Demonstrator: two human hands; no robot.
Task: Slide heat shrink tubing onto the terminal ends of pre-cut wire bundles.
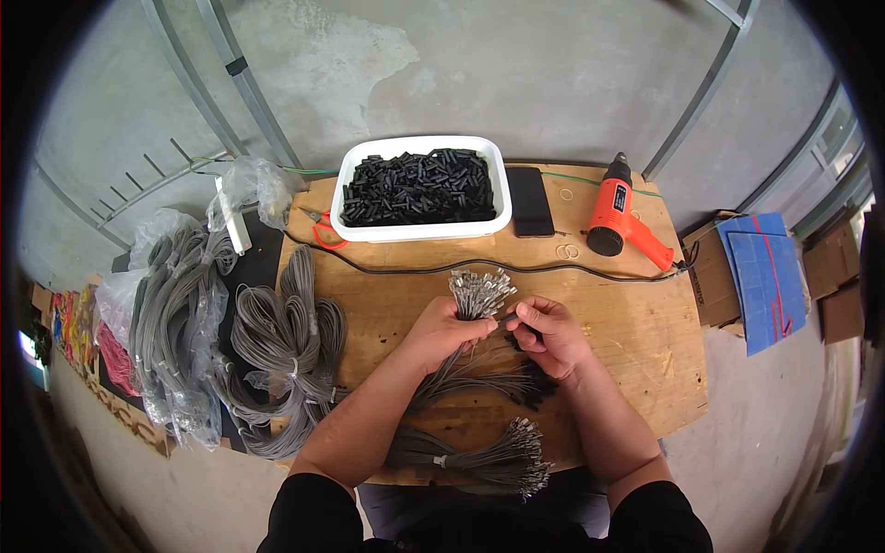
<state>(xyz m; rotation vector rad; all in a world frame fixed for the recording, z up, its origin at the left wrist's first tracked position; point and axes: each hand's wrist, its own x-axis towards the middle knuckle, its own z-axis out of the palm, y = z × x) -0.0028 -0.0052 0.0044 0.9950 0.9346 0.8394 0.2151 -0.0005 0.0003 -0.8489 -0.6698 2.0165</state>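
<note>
My left hand is closed round a bundle of grey wires, its bare metal terminals fanned out above the fist. Close beside it, my right hand pinches a short black tube between thumb and fingers, near the left thumb. Whether a wire runs into this tube is too small to tell. Below the hands, loose grey wires spread rightward and end in black sleeves. Another tied wire bundle with metal terminals lies at the table's near edge.
A white tub of black tubes stands at the back. Beside it lie orange-handled pliers, a black phone and an orange heat gun. A black cable crosses the wooden table. Coiled grey wires fill the left.
</note>
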